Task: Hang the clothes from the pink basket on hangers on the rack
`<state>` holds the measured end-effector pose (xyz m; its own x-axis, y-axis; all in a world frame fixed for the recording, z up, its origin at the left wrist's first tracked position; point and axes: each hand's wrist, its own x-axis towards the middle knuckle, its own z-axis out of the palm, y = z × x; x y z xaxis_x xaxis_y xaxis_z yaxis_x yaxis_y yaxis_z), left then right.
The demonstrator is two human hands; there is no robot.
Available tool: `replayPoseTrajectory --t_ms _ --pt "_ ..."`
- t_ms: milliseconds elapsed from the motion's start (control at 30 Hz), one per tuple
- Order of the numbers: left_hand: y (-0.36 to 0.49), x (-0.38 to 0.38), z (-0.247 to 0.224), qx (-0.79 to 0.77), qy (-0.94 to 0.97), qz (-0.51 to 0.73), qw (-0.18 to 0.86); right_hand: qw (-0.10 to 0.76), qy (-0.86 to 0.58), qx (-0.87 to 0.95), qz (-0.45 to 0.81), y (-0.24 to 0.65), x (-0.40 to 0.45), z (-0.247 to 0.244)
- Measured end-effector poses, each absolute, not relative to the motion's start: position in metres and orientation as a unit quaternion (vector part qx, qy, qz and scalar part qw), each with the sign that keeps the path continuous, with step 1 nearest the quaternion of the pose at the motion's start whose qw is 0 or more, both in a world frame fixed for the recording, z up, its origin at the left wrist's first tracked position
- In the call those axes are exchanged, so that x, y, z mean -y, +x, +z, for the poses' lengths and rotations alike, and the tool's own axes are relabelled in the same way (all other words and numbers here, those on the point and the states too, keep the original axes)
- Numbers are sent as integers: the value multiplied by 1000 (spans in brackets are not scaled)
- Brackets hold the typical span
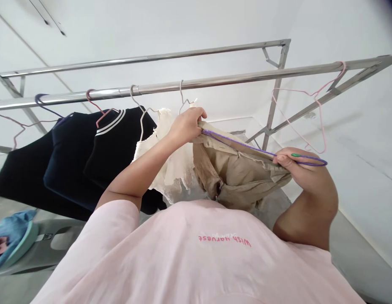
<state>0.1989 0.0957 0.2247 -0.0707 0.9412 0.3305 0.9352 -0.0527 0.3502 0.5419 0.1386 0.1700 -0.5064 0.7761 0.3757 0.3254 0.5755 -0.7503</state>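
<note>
Khaki trousers (246, 173) are stretched by the waist between my two hands, below the front rail. My left hand (189, 122) is closed on one end of the waistband. A thin purple hanger (240, 138) lies along the waistband, with one end close to my left fingers. At the other end, my right hand (294, 162) is closed, pinching the waistband together with the hanger. The hanger's far end sticks out past that hand, and a small green spot shows there. A ragged cream garment (170, 160) hangs just behind my left forearm.
A metal rack has a front rail (158, 88) and a back rail (145, 58). Several dark tops (69, 164) hang at left. An empty pink hanger (319, 114) hangs at right. A teal basin (28, 240) of clothes rests on a grey stool (56, 240) at lower left.
</note>
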Motion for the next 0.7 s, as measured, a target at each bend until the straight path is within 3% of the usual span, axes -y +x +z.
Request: replayPoseTrajectory --t_ms 267,367,433,500,600,700 --pt "217 -103 234 -661 699 272 8 277 -375 837 286 511 -149 173" --pt "237 -102 235 -605 734 298 76 247 -395 850 247 491 -153 184" --pt "246 -97 236 -553 767 295 141 270 -405 844 225 484 -157 194" --pt "247 -88 240 -528 782 286 170 346 -380 829 218 488 -163 205" --pt "233 -82 243 -566 756 310 113 433 -330 814 202 505 -171 221" --pt "217 -90 236 -601 740 302 19 404 -309 840 190 515 -174 236"
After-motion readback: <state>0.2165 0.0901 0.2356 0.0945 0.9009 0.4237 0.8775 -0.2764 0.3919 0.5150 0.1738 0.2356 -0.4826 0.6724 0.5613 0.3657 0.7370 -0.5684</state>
